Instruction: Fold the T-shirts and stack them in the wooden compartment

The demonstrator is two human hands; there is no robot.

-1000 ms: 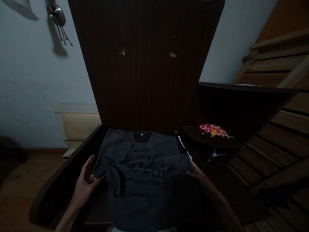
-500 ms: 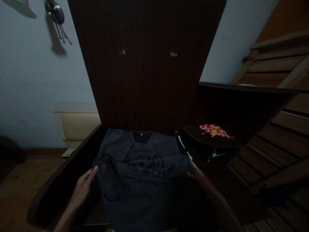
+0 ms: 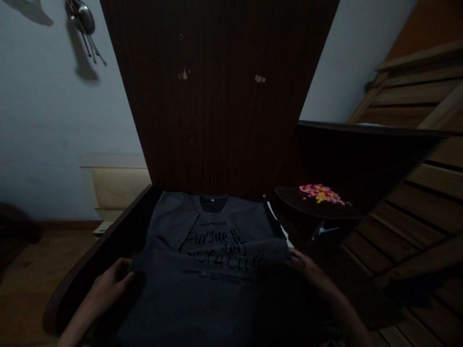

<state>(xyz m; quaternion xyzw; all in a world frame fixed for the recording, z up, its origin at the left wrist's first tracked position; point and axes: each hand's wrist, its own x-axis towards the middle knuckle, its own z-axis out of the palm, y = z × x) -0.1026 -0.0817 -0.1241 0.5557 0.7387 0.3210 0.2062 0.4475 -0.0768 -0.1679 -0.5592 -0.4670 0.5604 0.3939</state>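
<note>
"Shirt (image 3: 188,308) first, I guess: where was it and what were the hands doing?"

"Grey tee, laid out front side up right in front of the person, neckline pointing away, at the foot of a tall dark wood panel (image 3: 220,125). Left hand (image 3: 112,282) had its left edge pinched between thumb and fingers, bit blurry though. Right hand (image 3: 304,265) was pinching the opposite edge, as far as the gloom let me see."

"Was it flat?"

"Up by the collar (image 3: 213,204), pretty much. Lower down, a loose fold ran across from one hand to the other, cutting into the black lettering. I could read 'Pursue', the rest was kinda smudgy. Oh, and a white strip (image 3: 278,222) showed along the right edge, just beyond the right hand."

"Anything else around?"

"Yeah, a heap of pink, red and yellow bits (image 3: 321,193) on a rounded shelf (image 3: 304,209) to the right, too small to identify. Wooden slats (image 3: 408,193) past that, plus some shiny metal thing (image 3: 85,19) on the wall (image 3: 43,106) at far left."
</note>
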